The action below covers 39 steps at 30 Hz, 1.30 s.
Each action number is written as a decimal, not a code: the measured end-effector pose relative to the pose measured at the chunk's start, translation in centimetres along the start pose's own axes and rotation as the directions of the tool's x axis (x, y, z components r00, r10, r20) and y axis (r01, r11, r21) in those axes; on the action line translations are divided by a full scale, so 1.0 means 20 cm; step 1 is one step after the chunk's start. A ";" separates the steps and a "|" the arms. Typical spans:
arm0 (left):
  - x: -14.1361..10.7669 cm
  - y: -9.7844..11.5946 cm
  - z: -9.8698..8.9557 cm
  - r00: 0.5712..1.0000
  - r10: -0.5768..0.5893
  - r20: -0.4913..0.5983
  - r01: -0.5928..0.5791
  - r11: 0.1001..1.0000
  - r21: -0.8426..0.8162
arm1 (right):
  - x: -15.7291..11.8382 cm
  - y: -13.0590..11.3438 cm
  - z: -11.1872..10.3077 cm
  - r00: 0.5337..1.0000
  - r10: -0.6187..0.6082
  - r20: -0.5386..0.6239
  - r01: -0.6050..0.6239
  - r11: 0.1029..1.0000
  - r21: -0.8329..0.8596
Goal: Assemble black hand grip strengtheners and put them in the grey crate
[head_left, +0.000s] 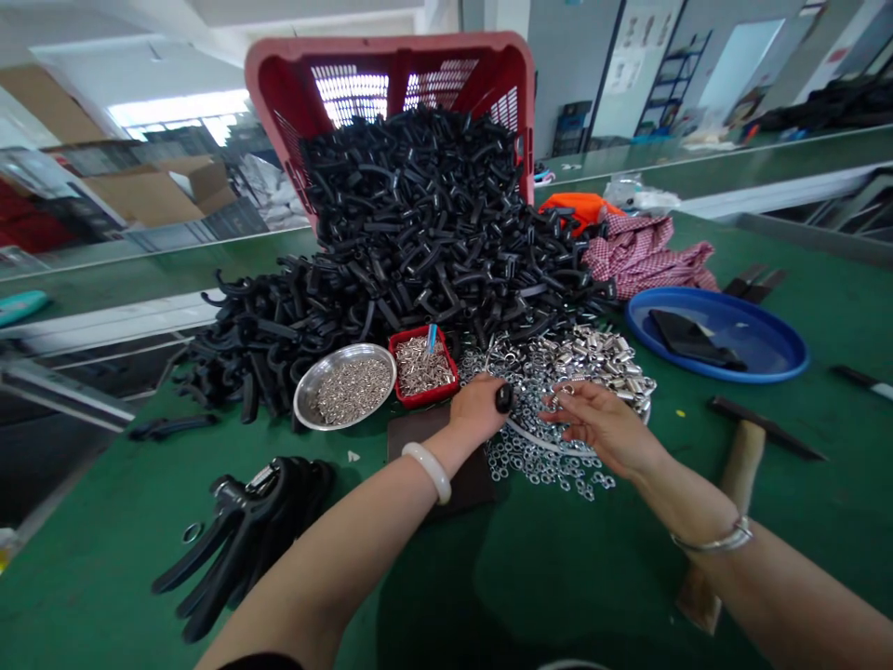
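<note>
- Near left on the green bench (558,568), black two-handled tools (258,521) lie stacked
- Farther, a steel bowl (312,383) sits just beside a red tray (427,397)
- Left hand (476,409): grip clamped on a black part (503,398), by the dark mat's (460,484) far edge
- Right hand (604,423): grip pinched together on a small metal ring (564,391), over loose metal pieces (551,465)
- Near right, a hammer (740,475) lies partly beneath the right forearm (774,558)

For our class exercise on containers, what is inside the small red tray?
The small red tray holds a heap of slender metal pins, with a blue piece sticking up among them. The heap hides the tray's floor.
</note>
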State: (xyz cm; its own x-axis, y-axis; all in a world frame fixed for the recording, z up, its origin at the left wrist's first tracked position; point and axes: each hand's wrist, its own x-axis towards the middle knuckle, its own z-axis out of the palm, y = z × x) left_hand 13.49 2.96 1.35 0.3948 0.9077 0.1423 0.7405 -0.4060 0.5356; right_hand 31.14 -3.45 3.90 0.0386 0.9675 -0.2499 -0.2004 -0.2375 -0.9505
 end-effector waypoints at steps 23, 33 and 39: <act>-0.26 0.01 -0.11 0.998 -0.052 0.025 0.054 0.695 -0.717 | -0.01 0.00 0.30 0.997 -0.040 0.069 0.035 0.997 0.069; -0.29 0.02 -0.13 0.987 0.035 -0.154 -0.132 0.716 -0.686 | 0.00 0.03 0.32 0.988 -0.154 -0.002 0.152 0.978 -0.139; -0.34 0.01 -0.08 0.856 -0.260 0.448 0.512 0.294 -0.807 | -0.02 -0.03 0.30 0.809 -0.526 0.263 0.570 0.593 -0.569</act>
State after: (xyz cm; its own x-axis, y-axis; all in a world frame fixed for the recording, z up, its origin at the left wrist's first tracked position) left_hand 10.15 -3.07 1.90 0.3887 0.8347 -0.3901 -0.0194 0.4307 0.9023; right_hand 25.42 -3.08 5.67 -0.1206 0.9303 0.3465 0.4602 0.3616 -0.8108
